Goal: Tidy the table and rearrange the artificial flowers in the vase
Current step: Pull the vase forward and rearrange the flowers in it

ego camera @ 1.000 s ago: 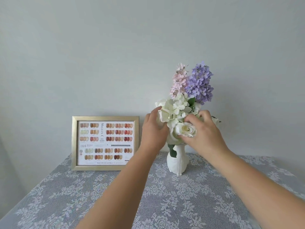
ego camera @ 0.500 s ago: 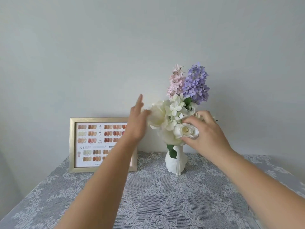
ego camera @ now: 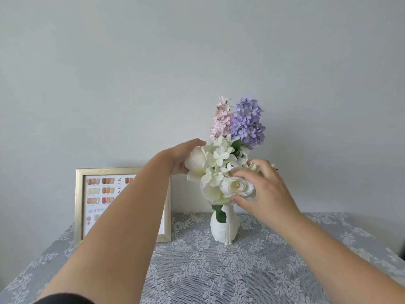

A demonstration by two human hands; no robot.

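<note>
A small white vase (ego camera: 224, 230) stands on the lace-covered table (ego camera: 219, 270) and holds a bunch of artificial flowers. A pink spike (ego camera: 220, 119) and a purple spike (ego camera: 247, 121) rise at the top, with cream blossoms below. My left hand (ego camera: 186, 156) cups the large cream bloom (ego camera: 196, 161) on the bunch's left side, fingers curled over it. My right hand (ego camera: 263, 189) pinches the white rose (ego camera: 236, 186) at the front, thumb under it and fingers above.
A gold-framed colour chart (ego camera: 98, 198) leans against the grey wall at the back left, partly hidden by my left forearm. The wall stands close behind the vase.
My left hand, lifted off with fingers spread half a second ago, has come back onto the cream bloom at the left. My right hand stays on the white rose.
</note>
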